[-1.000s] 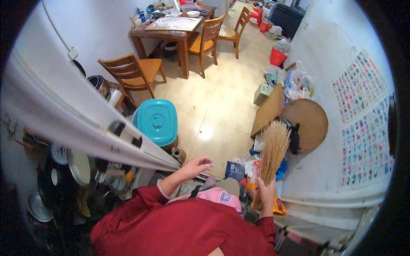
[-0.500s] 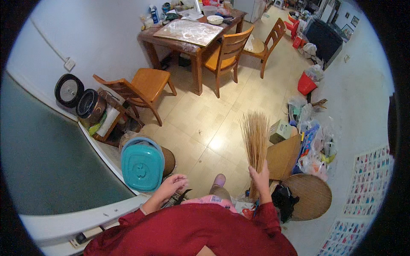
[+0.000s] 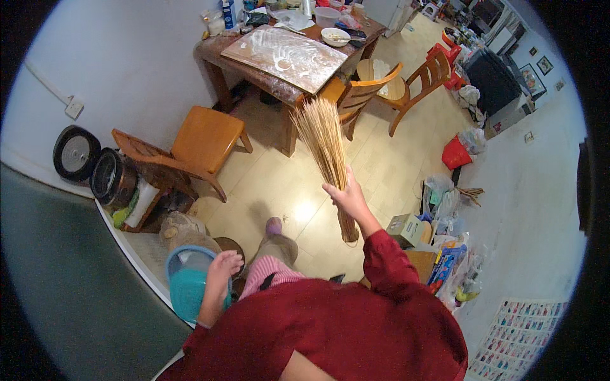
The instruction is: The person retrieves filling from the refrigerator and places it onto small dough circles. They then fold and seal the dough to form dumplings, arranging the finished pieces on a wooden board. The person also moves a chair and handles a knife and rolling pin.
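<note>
My right hand (image 3: 349, 195) is wrapped round the lower, bound part of a straw-coloured stick broom (image 3: 323, 140). Its bristles fan out upward and away from me toward the table, and its butt end points down over the floor. Empty and loosely bent, my left hand (image 3: 224, 265) hangs over a teal lidded bucket (image 3: 190, 292) at the left. The bucket's lower part is partly hidden by my arm. One foot in a purple shoe (image 3: 273, 225) is set forward on the tiles.
Ahead stands a wooden table (image 3: 254, 75) with a floury board (image 3: 286, 57) and a white bowl (image 3: 335, 37). Chairs stand around it, one wooden chair (image 3: 206, 140) at left beside an open cooker (image 3: 114, 178). Bags and a box (image 3: 406, 230) line the right wall, near a red bin (image 3: 456, 152).
I have stepped forward, and the table and chairs are closer. The broom has swung from the right toward the middle, in my right hand throughout. My left hand has moved left over the bucket.
</note>
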### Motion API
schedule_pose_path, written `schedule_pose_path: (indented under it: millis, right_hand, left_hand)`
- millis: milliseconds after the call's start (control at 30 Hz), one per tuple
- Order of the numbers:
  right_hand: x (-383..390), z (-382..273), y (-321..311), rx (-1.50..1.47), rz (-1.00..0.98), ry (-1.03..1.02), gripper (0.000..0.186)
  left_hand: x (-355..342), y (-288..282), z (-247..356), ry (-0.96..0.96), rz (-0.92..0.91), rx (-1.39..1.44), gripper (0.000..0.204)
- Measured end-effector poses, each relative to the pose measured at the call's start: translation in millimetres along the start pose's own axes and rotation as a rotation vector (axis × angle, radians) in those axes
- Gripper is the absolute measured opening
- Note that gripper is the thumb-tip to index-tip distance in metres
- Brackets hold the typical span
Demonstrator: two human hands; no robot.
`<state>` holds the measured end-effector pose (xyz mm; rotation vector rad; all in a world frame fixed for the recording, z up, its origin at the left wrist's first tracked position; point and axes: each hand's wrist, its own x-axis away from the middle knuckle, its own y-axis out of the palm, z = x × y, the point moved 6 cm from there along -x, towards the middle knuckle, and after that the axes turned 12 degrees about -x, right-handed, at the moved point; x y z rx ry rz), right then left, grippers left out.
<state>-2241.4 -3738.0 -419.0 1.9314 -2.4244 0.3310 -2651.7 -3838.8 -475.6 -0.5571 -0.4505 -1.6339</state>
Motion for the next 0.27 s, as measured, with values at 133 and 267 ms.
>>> schedule_pose_path:
  millis: [133,267]
  right_hand:
    - [-56.2,-7.3,21.1,-0.090,-0.002,0.116,0.066]
    - [-104.5,-24.4,-25.0,-0.184,0.144,0.068,0.063]
  left_hand:
    - [-70.9,-2.7,42.2,-0.041,-0.029,0.029,0.024]
    - [-114.1,11.3,104.2,0.139,-0.117,-0.026,0.021]
